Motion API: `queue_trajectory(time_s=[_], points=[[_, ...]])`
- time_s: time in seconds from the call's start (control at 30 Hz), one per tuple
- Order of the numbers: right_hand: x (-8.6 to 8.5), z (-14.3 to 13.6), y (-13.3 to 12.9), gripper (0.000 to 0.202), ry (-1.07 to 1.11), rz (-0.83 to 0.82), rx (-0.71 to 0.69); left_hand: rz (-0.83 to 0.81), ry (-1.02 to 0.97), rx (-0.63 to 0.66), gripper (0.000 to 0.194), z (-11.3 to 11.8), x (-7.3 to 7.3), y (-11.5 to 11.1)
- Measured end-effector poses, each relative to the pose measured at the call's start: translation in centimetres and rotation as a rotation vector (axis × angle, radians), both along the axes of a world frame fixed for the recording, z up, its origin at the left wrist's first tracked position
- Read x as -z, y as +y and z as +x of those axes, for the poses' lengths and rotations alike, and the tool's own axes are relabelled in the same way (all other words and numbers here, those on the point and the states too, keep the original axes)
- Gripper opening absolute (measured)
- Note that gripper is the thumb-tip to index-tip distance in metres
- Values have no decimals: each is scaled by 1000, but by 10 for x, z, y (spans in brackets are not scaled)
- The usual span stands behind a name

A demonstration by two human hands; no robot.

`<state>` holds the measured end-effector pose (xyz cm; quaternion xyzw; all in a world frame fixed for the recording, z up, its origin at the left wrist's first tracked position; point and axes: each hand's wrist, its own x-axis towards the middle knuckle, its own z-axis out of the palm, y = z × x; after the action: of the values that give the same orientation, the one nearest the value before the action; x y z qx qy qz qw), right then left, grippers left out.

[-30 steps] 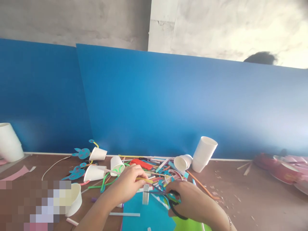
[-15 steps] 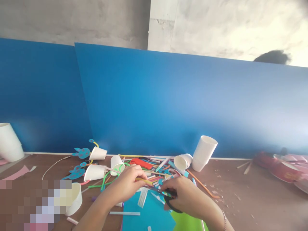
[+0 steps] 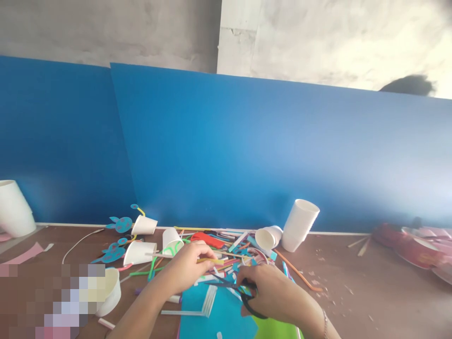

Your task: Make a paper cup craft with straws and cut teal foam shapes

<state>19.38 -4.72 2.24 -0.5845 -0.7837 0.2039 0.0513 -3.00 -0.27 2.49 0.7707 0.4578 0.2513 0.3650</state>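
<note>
My left hand [image 3: 192, 266] pinches a yellow strip [image 3: 216, 261] that sticks out past its fingertips, above a pile of craft scraps. My right hand [image 3: 264, 287] is closed on the black handles of a pair of scissors [image 3: 226, 284]. The scissors' blades are parted and point left, just below the yellow strip and apart from it. Beneath the blades lies a blue sheet [image 3: 226, 320], with a green sheet [image 3: 275, 328] at its right. White strips [image 3: 209, 301] rest on the blue sheet.
A leaning stack of white cups [image 3: 300, 225] stands behind on the right. Cups with blue spotted paper shapes [image 3: 139, 253] lie on the left. An orange pipe cleaner [image 3: 298, 270] and scraps are at the right. A blue partition [image 3: 226, 150] rises behind.
The scissors have come away from the yellow strip, and their blades have opened. The strip and my left hand have risen slightly.
</note>
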Motion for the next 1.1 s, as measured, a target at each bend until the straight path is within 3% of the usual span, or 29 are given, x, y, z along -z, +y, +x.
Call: queue_trajectory(time_s=[0.13,0.27,0.4,0.53,0.67,0.83,1.0,1.1], points=[[6,-4,2,26,-10,93,77,-193,-256,-65,31,3,1,2],[6,-8,5,28,-15,45,76,-361,-576,-113,38,3,-1,0],[6,-7,7,25,-44,30,69,-500,-733,-115,34,2,-3,-5],[8,-3,11,25,91,-61,59,-630,-869,-130,24,4,-6,-7],[7,-1,14,20,135,-139,54,-708,-958,-188,22,6,-9,-9],[10,-5,7,32,50,-175,-49,-736,-1002,-204,22,9,-6,-9],[33,-23,-7,30,-122,-115,-23,-736,-1055,-188,22,12,-1,-7],[49,-41,-12,50,-206,-17,29,-741,-1070,-179,25,14,0,-7]])
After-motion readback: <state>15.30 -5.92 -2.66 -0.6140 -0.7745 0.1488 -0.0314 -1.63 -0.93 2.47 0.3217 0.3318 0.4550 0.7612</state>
